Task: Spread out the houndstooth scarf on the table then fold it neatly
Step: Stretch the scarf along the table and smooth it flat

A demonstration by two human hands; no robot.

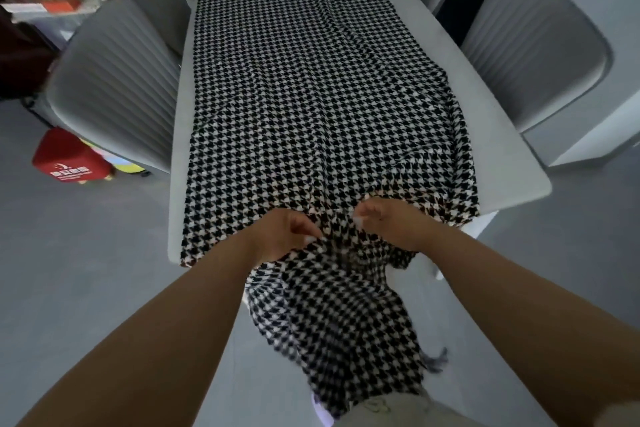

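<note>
Left hand [282, 236] at the near table edge, fingers curled, pinching cloth; right hand [391, 227] just beside it, likewise curled and gripping a bunched fold. Both clamped on the scarf [304, 90] at the near edge of the table [502, 135], close together about the midline, neither plainly nearer than the other.

Runs lengthwise away from the hands: long axis straight down the table, far fringed end near the far edge, near end spilling over the near edge and hanging down between the arms. Lies ahead of and below both hands at once, so any outward pull would likely have to go sideways, left hand leftward, right hand rightward, to flatten the bunch between them.

Black-and-white houndstooth, mostly flat on the left side; a long crease up the middle; right border rucked and doubled over near the right table edge. Hanging part crumpled, fringe showing low on the right. Probably not fully spread yet; folding not begun.
</note>
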